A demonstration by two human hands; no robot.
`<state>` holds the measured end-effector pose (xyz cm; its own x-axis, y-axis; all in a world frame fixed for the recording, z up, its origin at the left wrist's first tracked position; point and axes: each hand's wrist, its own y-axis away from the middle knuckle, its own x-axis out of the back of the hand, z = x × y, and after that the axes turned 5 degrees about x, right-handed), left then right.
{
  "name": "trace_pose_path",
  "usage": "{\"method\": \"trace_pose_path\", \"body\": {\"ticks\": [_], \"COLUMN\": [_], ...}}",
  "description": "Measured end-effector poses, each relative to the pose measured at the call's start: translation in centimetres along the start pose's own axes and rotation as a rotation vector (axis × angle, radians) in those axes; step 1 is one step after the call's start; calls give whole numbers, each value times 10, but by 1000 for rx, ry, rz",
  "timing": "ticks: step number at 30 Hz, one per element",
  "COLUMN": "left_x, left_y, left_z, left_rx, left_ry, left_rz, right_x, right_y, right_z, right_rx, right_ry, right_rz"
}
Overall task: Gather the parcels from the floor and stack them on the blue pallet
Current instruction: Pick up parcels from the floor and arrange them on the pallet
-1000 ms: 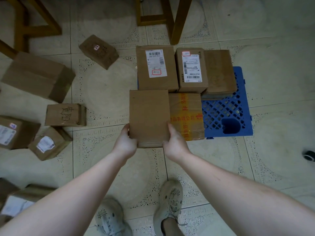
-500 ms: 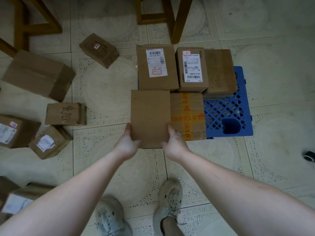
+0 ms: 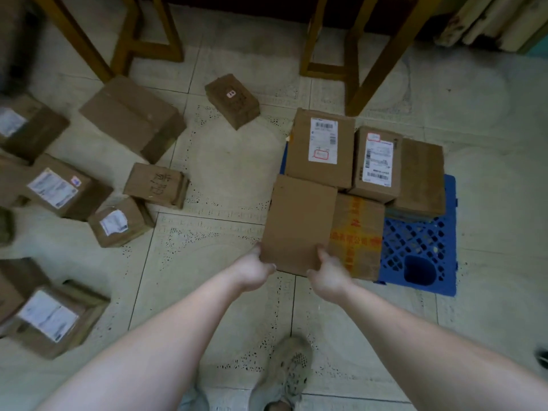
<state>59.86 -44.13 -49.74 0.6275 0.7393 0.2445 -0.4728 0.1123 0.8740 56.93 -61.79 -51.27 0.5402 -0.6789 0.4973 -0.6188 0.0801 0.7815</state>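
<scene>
At the near-left corner of the blue plastic pallet (image 3: 421,247), left hand (image 3: 255,271) and right hand (image 3: 329,274) grip a plain brown cardboard parcel (image 3: 299,223), likely to seat it flush.

place: parcel-handling storeroom | signs: labelled cardboard parcels (image 3: 56,188) strewn on tiled floor (image 3: 231,173), blue pallet (image 3: 421,247), wooden legs (image 3: 367,63)
</scene>
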Motion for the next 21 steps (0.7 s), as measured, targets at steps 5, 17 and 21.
{"method": "trace_pose_path", "body": {"ticks": [5, 17, 21], "left_x": [-10, -25, -1], "left_y": [-15, -16, -17], "left_z": [-4, 4, -8], "left_rx": [-3, -6, 15], "left_ry": [99, 38, -21], "left_rz": [19, 51, 130], "right_x": [-1, 4, 15], "right_y": [-12, -10, -4], "right_z": [-2, 14, 9], "right_rx": [14, 12, 31], "right_ry": [40, 5, 62], "right_rz": [38, 46, 61]}}
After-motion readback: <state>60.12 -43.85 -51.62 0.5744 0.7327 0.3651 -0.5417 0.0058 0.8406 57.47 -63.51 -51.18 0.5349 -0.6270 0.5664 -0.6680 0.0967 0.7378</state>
